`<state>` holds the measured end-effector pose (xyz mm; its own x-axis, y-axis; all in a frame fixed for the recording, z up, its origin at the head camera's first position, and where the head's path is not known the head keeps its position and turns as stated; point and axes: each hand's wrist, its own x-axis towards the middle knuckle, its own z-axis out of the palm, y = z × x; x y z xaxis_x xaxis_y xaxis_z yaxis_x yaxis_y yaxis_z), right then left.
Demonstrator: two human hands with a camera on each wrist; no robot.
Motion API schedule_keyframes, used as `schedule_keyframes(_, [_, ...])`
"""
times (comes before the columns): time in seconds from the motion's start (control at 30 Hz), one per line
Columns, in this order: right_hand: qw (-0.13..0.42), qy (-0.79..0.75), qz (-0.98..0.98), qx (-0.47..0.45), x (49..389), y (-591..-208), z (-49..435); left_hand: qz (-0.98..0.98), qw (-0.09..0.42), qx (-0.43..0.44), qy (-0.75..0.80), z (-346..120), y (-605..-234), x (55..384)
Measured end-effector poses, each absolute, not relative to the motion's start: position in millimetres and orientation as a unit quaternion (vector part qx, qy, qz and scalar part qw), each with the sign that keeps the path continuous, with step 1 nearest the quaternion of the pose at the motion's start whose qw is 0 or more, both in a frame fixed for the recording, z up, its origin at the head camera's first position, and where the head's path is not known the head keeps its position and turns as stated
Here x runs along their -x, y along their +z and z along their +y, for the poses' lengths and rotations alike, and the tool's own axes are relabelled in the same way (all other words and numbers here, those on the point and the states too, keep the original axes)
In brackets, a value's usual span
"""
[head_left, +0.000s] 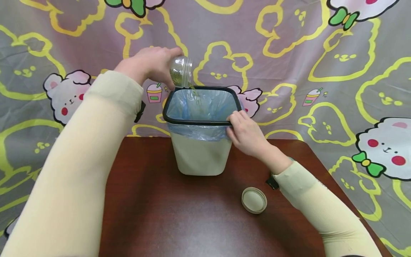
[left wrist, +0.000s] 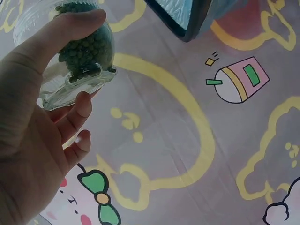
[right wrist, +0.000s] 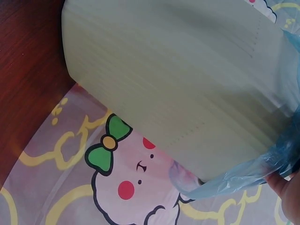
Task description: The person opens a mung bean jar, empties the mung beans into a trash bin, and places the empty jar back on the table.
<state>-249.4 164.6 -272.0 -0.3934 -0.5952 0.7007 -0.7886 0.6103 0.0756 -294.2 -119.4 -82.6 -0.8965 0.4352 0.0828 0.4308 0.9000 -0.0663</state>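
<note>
My left hand [head_left: 151, 66] grips a clear glass jar [head_left: 181, 69] tipped on its side, its mouth over the left part of a trash bin [head_left: 200, 155]. Small green beans [left wrist: 89, 52] lie inside the jar in the left wrist view, and some fall from its mouth into the bin. A translucent blue bag [head_left: 208, 132] lines the bin and folds over the outside below the black rim [head_left: 199, 122]. With its thumb below and fingers over the top, my right hand [head_left: 247, 134] holds the rim's near right corner.
A round jar lid [head_left: 254, 200] lies on the dark red-brown table [head_left: 179, 217], right of the bin and nearer to me. Close behind the table hangs a grey-pink curtain [head_left: 282, 71] with cartoon bears.
</note>
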Motion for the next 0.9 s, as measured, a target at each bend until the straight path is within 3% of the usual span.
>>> schedule_keyframes(0.53, [0.357, 0.136, -0.823, -0.421, 250.1, -269.8, 161.9, -0.971, 0.076, 0.227, 0.020, -119.6, -77.7, 294.8])
schedule_keyframes(0.9, [0.353, 0.135, -0.826, -0.418, 249.0, -269.6, 164.6, -0.970, 0.063, 0.232, 0.024, -116.9, -78.4, 298.6])
